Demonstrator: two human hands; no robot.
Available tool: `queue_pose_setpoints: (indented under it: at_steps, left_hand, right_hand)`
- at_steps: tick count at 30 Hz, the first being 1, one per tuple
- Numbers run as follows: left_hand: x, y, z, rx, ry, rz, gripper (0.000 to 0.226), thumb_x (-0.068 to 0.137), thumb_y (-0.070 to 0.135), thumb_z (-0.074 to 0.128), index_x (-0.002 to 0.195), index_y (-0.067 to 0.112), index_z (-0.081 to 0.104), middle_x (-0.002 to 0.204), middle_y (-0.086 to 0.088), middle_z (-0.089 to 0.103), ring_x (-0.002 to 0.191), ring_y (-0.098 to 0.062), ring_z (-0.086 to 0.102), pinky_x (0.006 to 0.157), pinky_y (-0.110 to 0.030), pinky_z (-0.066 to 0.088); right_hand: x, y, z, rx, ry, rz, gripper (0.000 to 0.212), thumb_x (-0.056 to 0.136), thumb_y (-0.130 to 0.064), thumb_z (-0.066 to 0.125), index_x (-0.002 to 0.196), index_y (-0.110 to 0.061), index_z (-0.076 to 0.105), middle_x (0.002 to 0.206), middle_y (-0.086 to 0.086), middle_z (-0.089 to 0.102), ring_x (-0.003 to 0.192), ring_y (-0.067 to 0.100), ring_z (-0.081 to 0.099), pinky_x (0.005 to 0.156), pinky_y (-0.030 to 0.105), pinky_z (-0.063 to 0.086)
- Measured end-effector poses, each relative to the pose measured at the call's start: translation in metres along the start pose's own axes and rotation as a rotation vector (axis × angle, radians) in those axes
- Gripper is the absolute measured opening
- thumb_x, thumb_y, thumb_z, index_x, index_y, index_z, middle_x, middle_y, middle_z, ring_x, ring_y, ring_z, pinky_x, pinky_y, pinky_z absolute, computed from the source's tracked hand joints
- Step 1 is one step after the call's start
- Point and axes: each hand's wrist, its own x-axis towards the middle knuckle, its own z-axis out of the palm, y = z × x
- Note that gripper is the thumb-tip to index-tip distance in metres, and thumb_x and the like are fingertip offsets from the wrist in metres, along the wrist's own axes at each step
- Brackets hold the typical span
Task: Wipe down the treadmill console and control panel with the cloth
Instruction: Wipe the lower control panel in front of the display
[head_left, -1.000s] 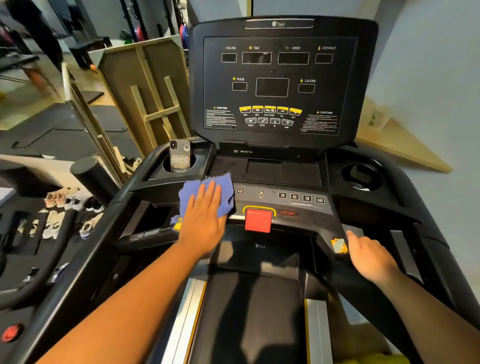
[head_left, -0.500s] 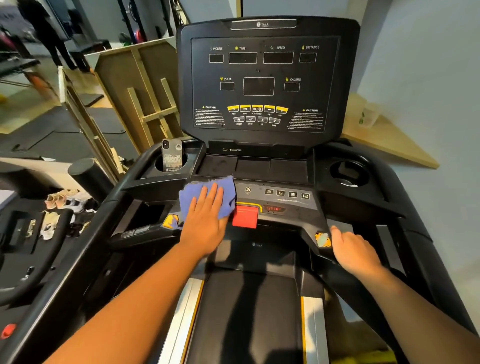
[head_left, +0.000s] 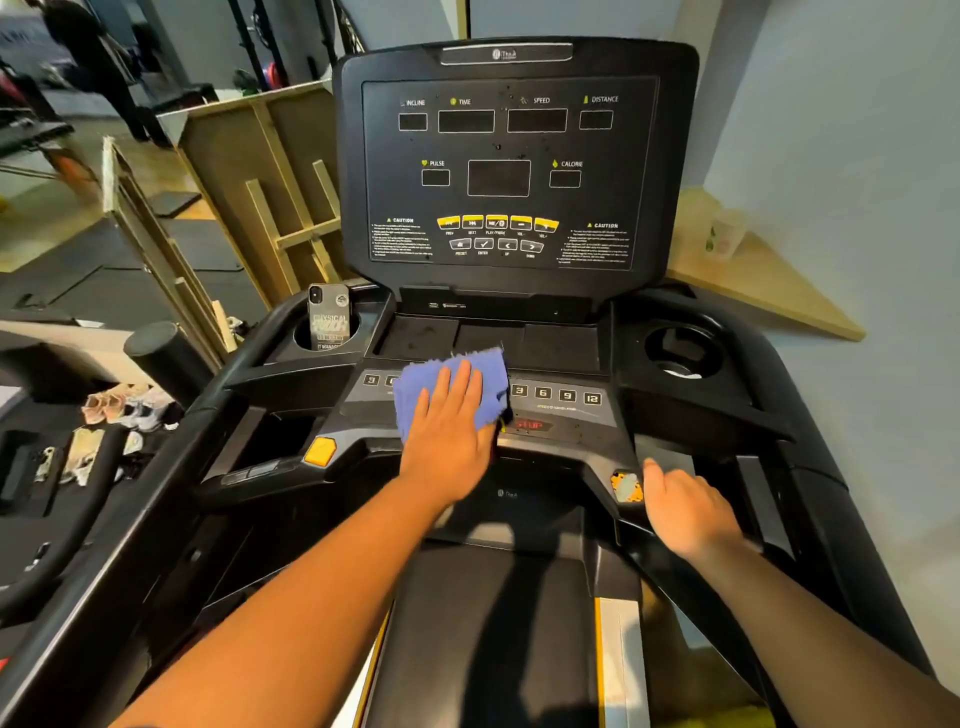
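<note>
Cloth (head_left: 451, 391) lies flat on the middle of the control panel (head_left: 561, 410), under your left hand (head_left: 451, 431), whose straight fingers press it down, hiding the red stop key. Your right hand (head_left: 688, 512) rests on the right handrail (head_left: 670, 566), fingers curled over it, beside the yellow button (head_left: 626, 487). Above, the console (head_left: 511, 171) screens are dark. A phone (head_left: 328, 317) stands in the left cupholder (head_left: 311, 340).

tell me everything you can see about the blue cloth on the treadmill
The blue cloth looks like soft, fuzzy terry, crumpled into a rough pad with a frayed upper edge. It lies on the control panel, covering its middle, left of the 3-6-9-12 buttons. The left hand presses it flat with straight fingers.
</note>
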Motion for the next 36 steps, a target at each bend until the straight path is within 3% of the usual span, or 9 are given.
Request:
queue_pose_setpoints:
  at_steps: [4, 11, 18, 21, 25, 29, 31, 33, 36]
  left_hand:
    - [0.022, 0.026, 0.000, 0.069, 0.003, -0.046, 0.072, 0.107, 0.042, 0.030, 0.162, 0.010, -0.005, 0.171, -0.008, -0.011, 0.156, -0.031, -0.014, 0.126, -0.049, -0.004]
    - [-0.025, 0.041, 0.028, 0.099, -0.043, 0.302, 0.071, 0.099, 0.043, 0.022, 0.161, 0.009, 0.016, 0.170, -0.007, 0.011, 0.157, -0.033, 0.007, 0.125, -0.054, 0.018]
    - [0.027, 0.074, 0.017, 0.063, -0.017, 0.116, 0.072, 0.104, 0.045, 0.019, 0.162, 0.010, -0.001, 0.171, -0.007, -0.009, 0.156, -0.031, -0.014, 0.127, -0.050, -0.002]
    - [0.003, 0.080, 0.026, 0.163, -0.054, 0.398, 0.076, 0.098, 0.048, 0.013, 0.162, 0.010, 0.002, 0.171, -0.008, -0.003, 0.156, -0.033, -0.010, 0.126, -0.054, 0.004]
    - [-0.009, 0.061, 0.030, 0.214, -0.046, 0.643, 0.072, 0.100, 0.045, 0.025, 0.162, 0.015, 0.006, 0.171, -0.003, 0.007, 0.157, -0.029, 0.003, 0.127, -0.047, 0.006]
    - [0.020, 0.066, 0.018, 0.120, -0.004, 0.340, 0.075, 0.096, 0.048, 0.012, 0.163, 0.014, 0.014, 0.171, -0.002, 0.007, 0.157, -0.028, 0.003, 0.126, -0.052, 0.014]
    - [0.023, 0.084, 0.020, 0.107, -0.019, 0.247, 0.079, 0.093, 0.052, 0.004, 0.163, 0.015, 0.003, 0.171, -0.003, -0.003, 0.157, -0.030, -0.009, 0.127, -0.053, 0.005]
    - [0.013, 0.092, 0.025, 0.151, -0.034, 0.393, 0.077, 0.096, 0.050, 0.008, 0.163, 0.014, 0.001, 0.171, -0.004, -0.004, 0.156, -0.032, -0.012, 0.126, -0.054, 0.001]
    - [-0.009, 0.081, 0.031, 0.194, -0.048, 0.639, 0.072, 0.101, 0.047, 0.022, 0.162, 0.017, -0.001, 0.171, -0.001, -0.003, 0.157, -0.028, -0.011, 0.126, -0.048, -0.008]
  right_hand:
    - [0.002, 0.003, 0.003, 0.005, 0.008, 0.009, 0.060, 0.102, -0.049, 0.018, 0.097, -0.010, 0.063, 0.074, 0.000, 0.049, 0.079, 0.018, 0.052, 0.078, 0.036, 0.038]
    - [0.003, 0.006, 0.005, -0.128, 0.052, -0.098, 0.060, 0.103, -0.041, 0.014, 0.106, -0.005, 0.062, 0.090, 0.010, 0.062, 0.091, 0.029, 0.062, 0.081, 0.040, 0.048]
    - [0.002, 0.005, 0.004, -0.228, 0.054, -0.176, 0.057, 0.101, -0.039, 0.014, 0.108, -0.007, 0.060, 0.089, 0.013, 0.060, 0.092, 0.034, 0.062, 0.075, 0.042, 0.046]
    - [0.000, 0.005, 0.005, -0.262, 0.058, -0.220, 0.047, 0.102, -0.025, 0.036, 0.145, -0.009, 0.032, 0.120, 0.013, 0.061, 0.108, 0.030, 0.061, 0.085, 0.039, 0.051]
    - [0.002, 0.011, 0.010, -0.353, 0.054, -0.262, 0.060, 0.099, -0.025, 0.046, 0.151, -0.010, 0.019, 0.125, 0.012, 0.059, 0.108, 0.027, 0.062, 0.084, 0.035, 0.052]
    - [0.002, 0.011, 0.006, -0.318, 0.050, -0.256, 0.038, 0.103, -0.031, 0.025, 0.123, -0.010, 0.050, 0.106, 0.012, 0.065, 0.097, 0.029, 0.064, 0.080, 0.040, 0.052]
    - [0.002, 0.011, 0.007, -0.323, 0.081, -0.274, 0.037, 0.103, -0.029, 0.031, 0.132, -0.010, 0.044, 0.113, 0.011, 0.063, 0.101, 0.027, 0.063, 0.083, 0.038, 0.053]
    - [0.004, 0.010, 0.009, -0.394, 0.075, -0.296, 0.051, 0.101, -0.026, 0.042, 0.147, -0.011, 0.025, 0.123, 0.010, 0.060, 0.106, 0.024, 0.062, 0.085, 0.034, 0.054]
    - [0.004, 0.009, 0.009, -0.449, 0.065, -0.300, 0.055, 0.100, -0.028, 0.045, 0.148, -0.012, 0.024, 0.123, 0.009, 0.059, 0.106, 0.024, 0.062, 0.086, 0.034, 0.054]
